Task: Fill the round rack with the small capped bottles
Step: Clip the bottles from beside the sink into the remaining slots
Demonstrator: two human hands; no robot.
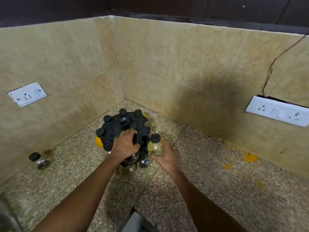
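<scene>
The round black rack [115, 129] stands in the counter's corner with several black-capped bottles seated in slots along its rim. My left hand [124, 144] grips the near edge of the rack's top disc, fingers curled over it. My right hand [164, 156] holds a small bottle [156, 145] with a black cap and greenish-brown contents, upright, just right of an open slot at the rack's near right side. More bottles hang in the lower tier under my left hand. One loose capped bottle [39, 159] stands on the counter far to the left.
Speckled stone counter [209, 190] meets beige tiled walls in a corner behind the rack. White socket plates sit on the left wall [27, 94] and right wall [277, 111], the latter with a dangling wire. Orange powder stains [250, 157] mark the counter at right.
</scene>
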